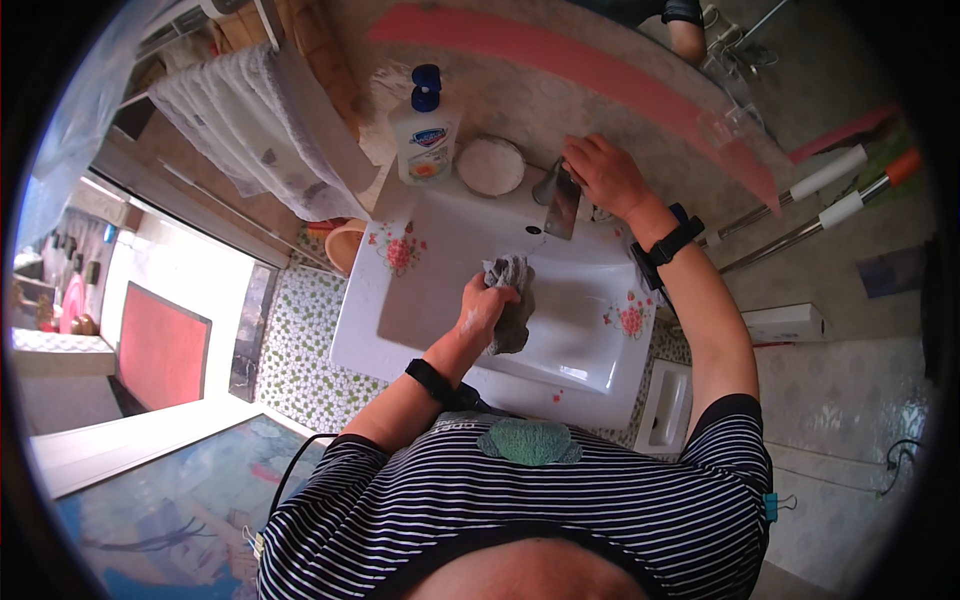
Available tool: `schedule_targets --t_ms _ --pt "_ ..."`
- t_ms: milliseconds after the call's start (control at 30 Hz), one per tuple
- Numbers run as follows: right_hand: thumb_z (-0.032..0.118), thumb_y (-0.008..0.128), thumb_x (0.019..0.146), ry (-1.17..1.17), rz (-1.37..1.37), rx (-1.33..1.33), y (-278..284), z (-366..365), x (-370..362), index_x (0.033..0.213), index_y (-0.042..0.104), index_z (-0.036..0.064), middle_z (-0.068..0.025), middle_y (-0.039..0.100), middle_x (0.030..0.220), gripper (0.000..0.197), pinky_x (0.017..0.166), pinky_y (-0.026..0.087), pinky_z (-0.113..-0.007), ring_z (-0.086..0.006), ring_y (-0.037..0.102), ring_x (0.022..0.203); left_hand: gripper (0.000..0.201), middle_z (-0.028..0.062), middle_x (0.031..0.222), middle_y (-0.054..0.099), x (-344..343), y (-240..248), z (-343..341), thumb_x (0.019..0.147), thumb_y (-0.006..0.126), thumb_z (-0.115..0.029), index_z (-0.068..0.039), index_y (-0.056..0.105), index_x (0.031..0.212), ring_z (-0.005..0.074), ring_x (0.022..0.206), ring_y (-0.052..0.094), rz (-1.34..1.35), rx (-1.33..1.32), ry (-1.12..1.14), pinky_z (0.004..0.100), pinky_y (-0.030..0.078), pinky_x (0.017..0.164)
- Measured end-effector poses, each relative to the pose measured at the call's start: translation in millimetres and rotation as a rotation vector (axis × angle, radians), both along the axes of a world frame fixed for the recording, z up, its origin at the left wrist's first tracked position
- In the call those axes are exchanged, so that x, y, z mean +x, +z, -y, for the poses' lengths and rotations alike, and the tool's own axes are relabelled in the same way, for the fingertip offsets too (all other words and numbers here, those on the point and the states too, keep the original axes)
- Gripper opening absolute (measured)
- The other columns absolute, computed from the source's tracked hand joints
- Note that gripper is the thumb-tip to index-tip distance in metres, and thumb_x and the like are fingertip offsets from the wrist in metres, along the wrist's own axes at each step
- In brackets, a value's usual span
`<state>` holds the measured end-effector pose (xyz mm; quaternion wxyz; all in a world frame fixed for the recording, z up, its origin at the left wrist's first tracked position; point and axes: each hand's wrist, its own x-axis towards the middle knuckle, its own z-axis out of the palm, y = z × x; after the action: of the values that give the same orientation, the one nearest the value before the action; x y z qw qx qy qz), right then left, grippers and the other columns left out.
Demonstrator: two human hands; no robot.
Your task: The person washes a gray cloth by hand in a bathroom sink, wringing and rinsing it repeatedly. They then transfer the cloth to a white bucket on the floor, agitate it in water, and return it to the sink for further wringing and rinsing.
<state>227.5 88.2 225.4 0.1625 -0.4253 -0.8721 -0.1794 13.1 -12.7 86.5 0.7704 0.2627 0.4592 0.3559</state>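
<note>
A grey wet-looking cloth (pixel 515 325) hangs bunched over the white sink basin (pixel 420 290), which has red flower prints. My left hand (pixel 482 308) is closed around its upper part, and the lower part droops below my fingers. At the back rim of the sink stands a metal faucet (pixel 563 215), its flat spout pointing toward me. My right hand (pixel 606 175) reaches to the faucet's top, fingers curled on its handle, which they mostly hide. Between the spout and the cloth, I cannot make out clearly whether water runs.
Behind the sink are a white bottle (pixel 425 140) with a blue cap and a round white dish (pixel 491 166). A pale towel (pixel 260 130) hangs at the left, above an orange-rimmed basin (pixel 345 246). Poles (pixel 810 222) lean at the right, near a white box (pixel 785 323).
</note>
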Motion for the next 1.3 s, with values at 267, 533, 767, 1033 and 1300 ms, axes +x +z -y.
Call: schedule_targets --t_ms 267,533,767,1033,1300 --pt "0.012 0.057 0.075 -0.052 0.018 -0.062 -1 1 4 0.089 0.052 0.0070 -0.0045 0.057 0.100 0.016 0.065 0.047 -0.033 -0.0233 0.053 0.084 0.039 0.0133 0.084 0.056 3 8 3 0.058 0.057 0.002 0.004 0.049 0.096 0.0248 0.074 0.056 -0.017 -0.018 0.019 0.0344 0.048 0.067" --pt "0.014 0.059 0.075 -0.048 -0.056 -0.072 -2 2 5 0.090 0.053 0.0061 -0.0038 0.056 0.099 0.018 0.067 0.048 -0.034 -0.0235 0.052 0.085 0.041 0.0114 0.085 0.055 -3 6 4 0.057 0.059 -0.001 0.002 0.049 0.097 0.0227 0.075 0.055 -0.027 -0.054 0.023 0.0329 0.047 0.065" --pt "0.014 0.059 0.073 0.034 0.002 0.047 -1 4 3 0.082 0.052 0.0071 -0.0049 0.054 0.092 0.013 0.067 0.044 -0.036 -0.0244 0.050 0.084 0.040 0.0116 0.085 0.055 -5 2 4 0.057 0.059 0.000 0.002 0.049 0.096 0.0229 0.075 0.055 -0.020 -0.055 0.031 0.0334 0.048 0.064" --pt "0.014 0.057 0.071 0.030 0.006 0.019 -2 1 -1 0.071 0.048 0.0079 -0.0053 0.051 0.081 0.011 0.066 0.043 -0.035 -0.0236 0.051 0.081 0.038 0.0115 0.084 0.055 -3 0 3 0.057 0.059 0.000 0.002 0.049 0.094 0.0229 0.075 0.054 -0.043 -0.063 0.030 0.0331 0.047 0.066" --pt "0.012 0.058 0.068 -0.074 -0.028 0.031 -11 -3 -9 0.072 0.050 0.0077 -0.0053 0.053 0.076 0.010 0.063 0.045 -0.034 -0.0242 0.052 0.077 0.040 0.0144 0.085 0.055 0 0 3 0.058 0.057 0.003 0.005 0.047 0.096 0.0269 0.076 0.057 -0.024 -0.058 0.035 0.0369 0.050 0.068"
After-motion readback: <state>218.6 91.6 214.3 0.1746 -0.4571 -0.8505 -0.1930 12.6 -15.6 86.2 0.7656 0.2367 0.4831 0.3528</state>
